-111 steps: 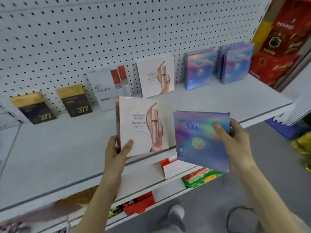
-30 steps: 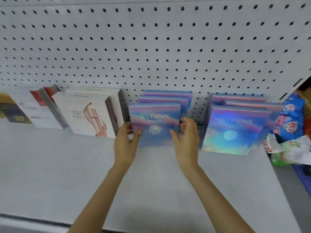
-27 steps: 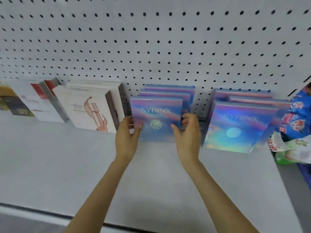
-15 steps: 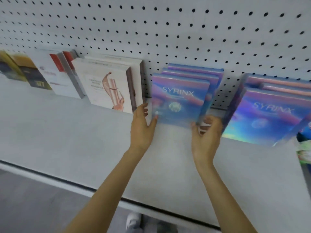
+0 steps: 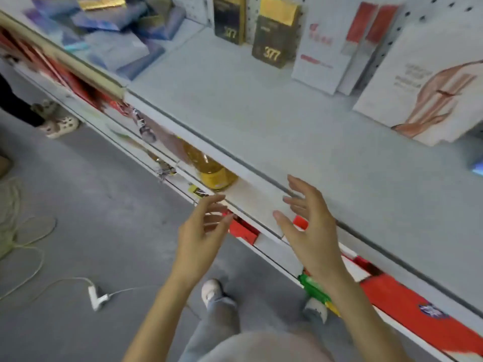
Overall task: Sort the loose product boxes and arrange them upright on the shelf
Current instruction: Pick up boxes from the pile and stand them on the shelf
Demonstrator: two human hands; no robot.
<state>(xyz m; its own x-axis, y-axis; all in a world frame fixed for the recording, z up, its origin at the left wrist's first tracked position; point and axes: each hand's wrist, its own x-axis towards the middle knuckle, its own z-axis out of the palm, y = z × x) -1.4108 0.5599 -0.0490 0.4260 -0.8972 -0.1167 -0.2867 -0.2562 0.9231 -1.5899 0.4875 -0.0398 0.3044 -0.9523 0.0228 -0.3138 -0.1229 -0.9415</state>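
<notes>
Both hands hang empty in front of the shelf edge: my left hand [image 5: 202, 231] and my right hand [image 5: 305, 226] have relaxed, spread fingers. On the white shelf [image 5: 261, 113], boxes stand upright against the pegboard: two black-and-gold "377" boxes [image 5: 275, 32], white boxes with red stripes [image 5: 329, 45], and a white box with a pink hand picture [image 5: 428, 84]. A loose pile of bluish iridescent boxes [image 5: 115, 30] lies flat at the shelf's far left.
Lower shelves hold a yellow oil bottle [image 5: 211, 168], red packs [image 5: 418, 301] and a green packet [image 5: 313, 288]. White cables and a charger [image 5: 96, 296] lie on the grey floor. Another person's shoe [image 5: 58, 124] is at the left. My own feet stand below.
Both hands let go of the iridescent SYRINX box, left standing in its row, and drew back off the shelf. My view swung left and down toward the loose pile.
</notes>
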